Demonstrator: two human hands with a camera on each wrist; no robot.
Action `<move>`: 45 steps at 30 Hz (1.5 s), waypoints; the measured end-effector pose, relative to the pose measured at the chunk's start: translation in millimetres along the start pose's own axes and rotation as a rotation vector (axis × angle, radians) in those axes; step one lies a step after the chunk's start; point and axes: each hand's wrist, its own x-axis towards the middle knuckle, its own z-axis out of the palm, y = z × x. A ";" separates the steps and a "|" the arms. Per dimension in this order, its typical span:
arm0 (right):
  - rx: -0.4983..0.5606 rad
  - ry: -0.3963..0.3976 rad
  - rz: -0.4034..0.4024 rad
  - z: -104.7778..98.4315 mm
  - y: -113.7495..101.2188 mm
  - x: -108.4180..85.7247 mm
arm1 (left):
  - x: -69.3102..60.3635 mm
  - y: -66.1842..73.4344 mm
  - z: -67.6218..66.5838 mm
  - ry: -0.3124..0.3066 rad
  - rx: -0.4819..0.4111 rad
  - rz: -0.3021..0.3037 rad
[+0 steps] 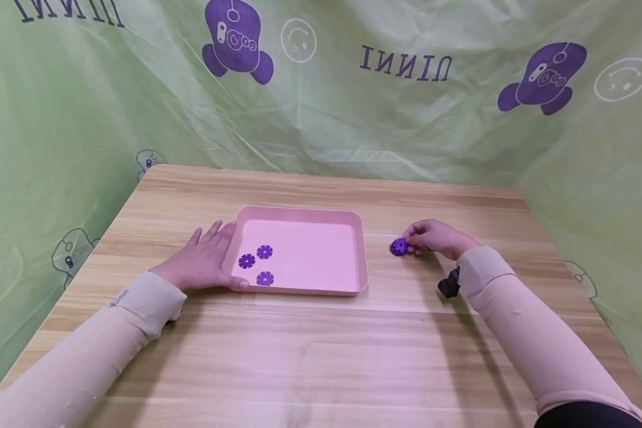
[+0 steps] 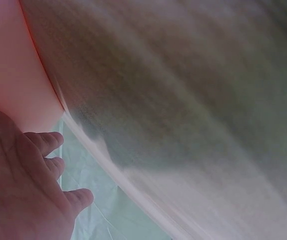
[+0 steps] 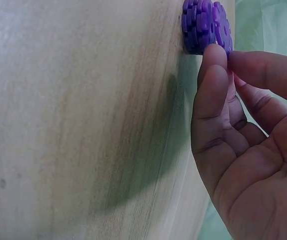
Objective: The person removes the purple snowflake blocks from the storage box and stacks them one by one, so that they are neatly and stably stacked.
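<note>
A pink tray (image 1: 310, 252) lies on the table, with 3 purple notched plastic discs (image 1: 264, 278) flat in its left part. My left hand (image 1: 205, 261) rests at the tray's left side, fingers spread along the wall and thumb at the front rim. In the left wrist view its palm (image 2: 18, 185) shows beside the pink wall. To the right of the tray, my right hand (image 1: 436, 238) pinches a purple notched disc (image 3: 224, 27) between thumb and fingertips. That disc is tilted against a small stack of like discs (image 3: 196, 27) standing on the table.
The wooden table (image 1: 310, 356) reaches back to a green printed curtain (image 1: 321, 119), which also hangs at both sides. A black wrist device (image 1: 449, 284) hangs below the right sleeve, close above the tabletop.
</note>
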 end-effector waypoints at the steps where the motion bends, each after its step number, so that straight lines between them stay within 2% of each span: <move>1: -0.001 0.003 0.005 0.4 -0.1 0.7 | 0.0 -0.1 0.0 0.000 -0.001 0.000; 22: -0.065 0.021 0.032 2.6 -4.1 2.4 | -1.5 1.8 -1.5 -0.012 -0.004 0.005; 24: -0.116 0.035 0.027 3.6 -5.4 1.8 | -1.5 1.7 -1.3 -0.014 -0.005 0.006; 29: -0.352 0.068 -0.045 8.6 -13.5 -0.1 | -1.3 1.5 -1.3 -0.015 -0.009 0.007; 33: -0.478 0.044 -0.095 16.7 -23.1 1.9 | -0.9 0.6 -0.8 -0.013 -0.012 0.006; 37: -0.587 0.031 -0.093 25.5 -30.9 4.4 | 0.0 -0.3 0.6 -0.012 -0.013 0.007; 45: -0.656 0.030 -0.062 34.5 -35.0 11.8 | 1.8 -1.4 1.8 -0.009 -0.004 0.006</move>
